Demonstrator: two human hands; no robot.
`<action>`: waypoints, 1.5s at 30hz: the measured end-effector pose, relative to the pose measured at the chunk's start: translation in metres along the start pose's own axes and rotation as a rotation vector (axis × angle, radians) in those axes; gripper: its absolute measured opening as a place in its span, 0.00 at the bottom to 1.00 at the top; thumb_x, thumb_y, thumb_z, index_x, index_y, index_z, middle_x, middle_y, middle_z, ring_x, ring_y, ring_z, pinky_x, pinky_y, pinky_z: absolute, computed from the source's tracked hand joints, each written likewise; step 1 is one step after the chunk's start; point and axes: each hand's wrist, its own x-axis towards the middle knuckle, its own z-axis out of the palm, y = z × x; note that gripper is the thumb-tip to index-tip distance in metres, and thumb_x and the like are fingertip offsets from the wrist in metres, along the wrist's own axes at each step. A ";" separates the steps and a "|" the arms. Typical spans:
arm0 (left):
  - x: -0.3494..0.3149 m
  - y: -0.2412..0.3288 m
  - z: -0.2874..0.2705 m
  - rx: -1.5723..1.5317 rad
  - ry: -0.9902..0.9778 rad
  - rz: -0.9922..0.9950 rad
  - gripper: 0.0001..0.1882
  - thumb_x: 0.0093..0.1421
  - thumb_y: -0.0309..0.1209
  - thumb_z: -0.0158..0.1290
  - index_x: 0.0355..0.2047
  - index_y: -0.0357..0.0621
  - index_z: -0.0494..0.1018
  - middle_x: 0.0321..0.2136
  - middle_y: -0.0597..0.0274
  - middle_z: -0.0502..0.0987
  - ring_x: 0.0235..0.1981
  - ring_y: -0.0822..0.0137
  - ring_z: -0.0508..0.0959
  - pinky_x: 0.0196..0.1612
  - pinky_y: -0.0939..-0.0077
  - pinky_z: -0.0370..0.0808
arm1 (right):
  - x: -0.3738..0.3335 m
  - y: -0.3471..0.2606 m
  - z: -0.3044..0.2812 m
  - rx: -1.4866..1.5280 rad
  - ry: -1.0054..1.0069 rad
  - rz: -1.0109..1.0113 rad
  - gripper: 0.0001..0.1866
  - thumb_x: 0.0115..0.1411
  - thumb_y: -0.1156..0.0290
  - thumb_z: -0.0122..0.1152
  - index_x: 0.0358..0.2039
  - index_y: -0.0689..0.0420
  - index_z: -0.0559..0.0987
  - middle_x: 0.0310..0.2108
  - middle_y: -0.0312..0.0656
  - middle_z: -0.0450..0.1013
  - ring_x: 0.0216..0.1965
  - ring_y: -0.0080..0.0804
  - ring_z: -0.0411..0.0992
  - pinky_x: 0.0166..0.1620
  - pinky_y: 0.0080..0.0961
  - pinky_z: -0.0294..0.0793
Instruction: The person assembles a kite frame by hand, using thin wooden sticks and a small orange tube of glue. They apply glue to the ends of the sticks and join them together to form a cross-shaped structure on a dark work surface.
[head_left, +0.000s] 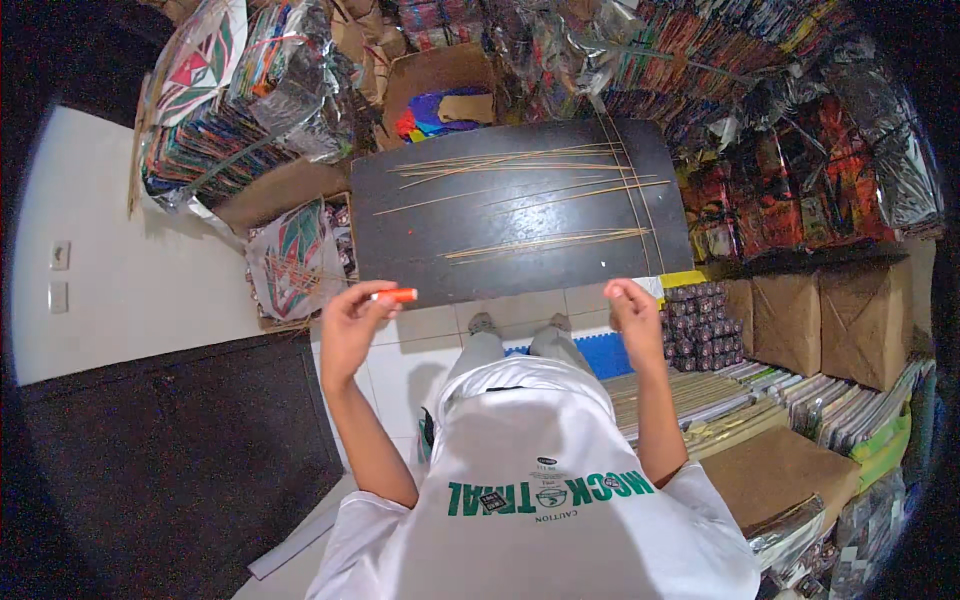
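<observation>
In front of me, by the near edge of the dark table (400, 245), my left hand (348, 330) is closed on a small orange tube (400, 295) with a pale end. The tube points right, toward my other hand. My right hand (637, 320) is raised near the table's right front corner, its fingers pinched together; whatever they hold, if anything, is too small to make out. Thin bamboo sticks lie on the table: a loose bundle (510, 160) toward the back, a smaller bundle (545, 242) nearer me, and some singles between. Two long sticks (632, 195) cross the right end.
A box holding a printed kite (297, 255) stands left of the table. Behind is an open cardboard box (440, 75) with colourful pieces. Tall stacks of bundled kites (230, 130) and wrapped packs (800, 190) crowd the sides. Brown boxes (865, 320) and rolls (700, 325) stand at right.
</observation>
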 end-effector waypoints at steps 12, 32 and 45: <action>0.003 0.006 0.017 -0.042 -0.096 0.005 0.12 0.65 0.24 0.59 0.48 0.32 0.78 0.39 0.56 0.83 0.36 0.73 0.82 0.43 0.78 0.80 | 0.009 0.026 -0.015 -0.791 -0.146 -0.286 0.18 0.70 0.69 0.53 0.56 0.61 0.78 0.60 0.52 0.74 0.64 0.43 0.69 0.66 0.33 0.64; 0.007 0.008 0.022 -0.048 -0.088 0.032 0.11 0.66 0.23 0.57 0.47 0.31 0.80 0.38 0.54 0.84 0.34 0.73 0.82 0.42 0.78 0.81 | -0.004 -0.026 0.016 -0.075 -0.168 -0.059 0.09 0.70 0.68 0.58 0.40 0.60 0.81 0.37 0.32 0.79 0.38 0.17 0.72 0.44 0.19 0.71; 0.005 0.009 0.093 -0.231 -0.310 0.025 0.11 0.66 0.24 0.57 0.47 0.32 0.79 0.38 0.53 0.84 0.34 0.72 0.82 0.39 0.77 0.81 | -0.013 -0.043 0.065 -0.091 -0.370 -0.342 0.21 0.72 0.65 0.53 0.61 0.62 0.75 0.61 0.47 0.72 0.64 0.35 0.69 0.65 0.34 0.65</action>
